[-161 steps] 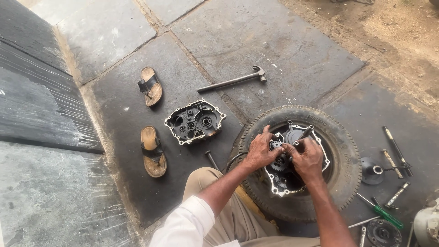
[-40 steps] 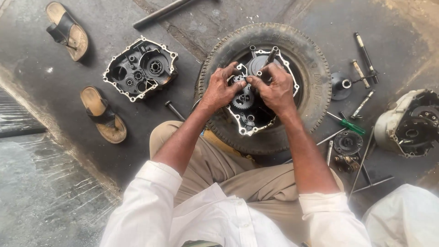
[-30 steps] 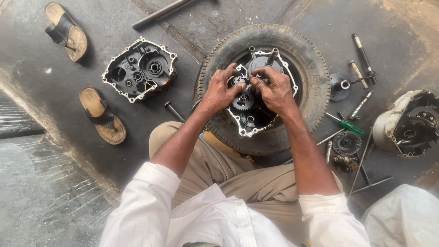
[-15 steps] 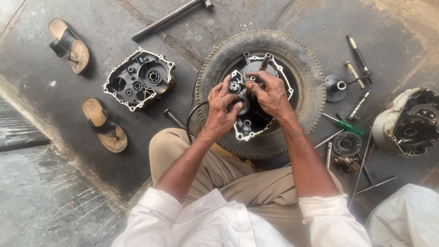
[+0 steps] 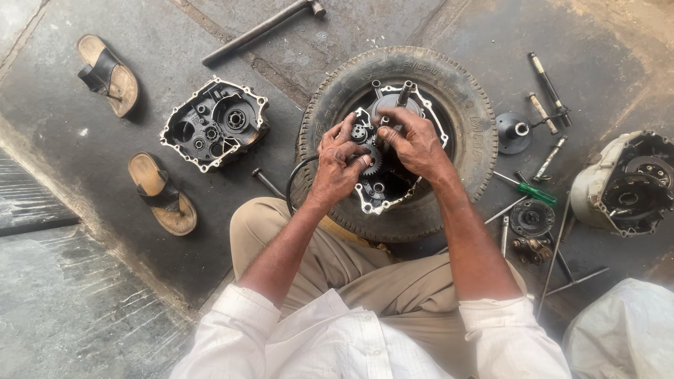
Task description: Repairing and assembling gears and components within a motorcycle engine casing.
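Concrete floor (image 5: 435, 28): tyre (image 5: 468, 98) w/ engine case (image 5: 382, 193), both hands (image 5: 337, 165) on gears.

Our left hand (image 5: 337, 168) and right hand (image 5: 415, 144) sit close together just above the middle of the view, the right toward two o'clock of the left. Both forearms are bare and run up from rolled white sleeves at six o'clock, converging toward twelve. The left fingers (image 5: 345, 133) curl forward with the thumb tucked inward. The right fingers (image 5: 390, 128) bend down and point toward nine o'clock, nearly meeting the left fingertips. Both wrists are slightly flexed, knuckles up.
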